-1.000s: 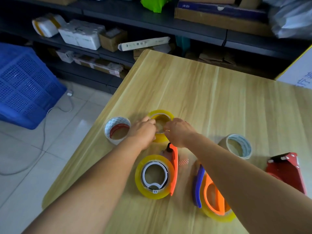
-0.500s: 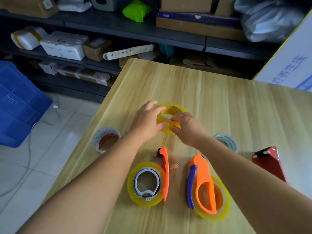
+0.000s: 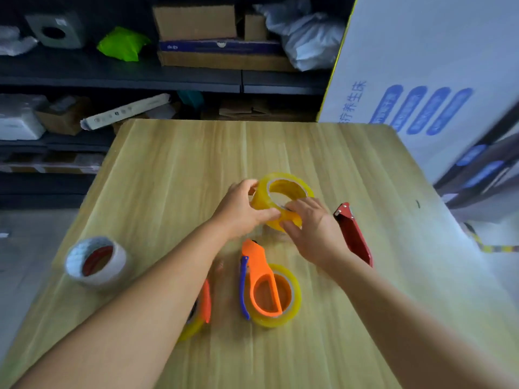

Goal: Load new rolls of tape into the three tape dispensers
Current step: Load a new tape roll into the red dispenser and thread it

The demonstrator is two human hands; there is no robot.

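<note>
Both hands hold a yellow tape roll (image 3: pixel 283 192), tilted, a little above the wooden table (image 3: pixel 174 175). My left hand (image 3: pixel 241 209) grips its left side and my right hand (image 3: pixel 311 228) pinches its near rim. An orange dispenser with a blue lever (image 3: pixel 259 279) lies loaded with yellow tape near me. A second orange dispenser (image 3: pixel 206 300) with yellow tape is mostly hidden under my left forearm. The red dispenser (image 3: pixel 355 237) lies on its side just right of my right hand.
A white tape roll with a red core (image 3: pixel 95 261) stands near the table's left edge. Dark shelves with boxes (image 3: pixel 196 23) run behind the table. A large white carton (image 3: pixel 421 80) stands at the far right corner. Floor lies to the left.
The hands have lifted the yellow roll and carried it to the right, toward the red dispenser. The view has swung right, and the clear tape roll near the red dispenser is out of sight.
</note>
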